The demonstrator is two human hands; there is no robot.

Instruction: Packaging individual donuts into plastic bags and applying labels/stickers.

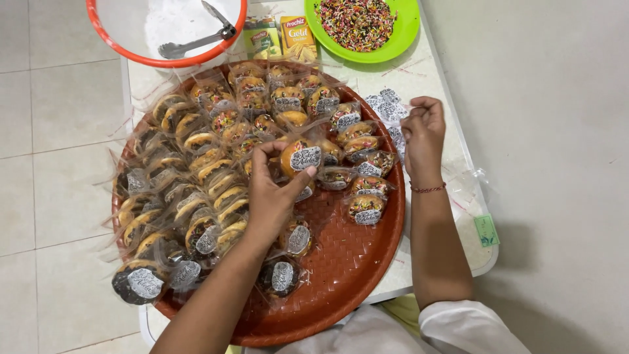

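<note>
Woven red tray: left hand grips one wrapped doughnut.

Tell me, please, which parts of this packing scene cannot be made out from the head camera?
- White bowl: top cut off by the frame edge.
- Right hand: fingertips curl over the sticker sheet, hiding any grip.
- Rear wrapped donuts: plastic glare blurs the toppings.
- Woven tray: near rim hidden by the white sleeve.

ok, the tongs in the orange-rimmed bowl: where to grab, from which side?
Take the tongs by the hinged handle end, up right near the bowl rim, coming from above. That end rides highest and free; the scoop end lies low against the white contents.
</note>
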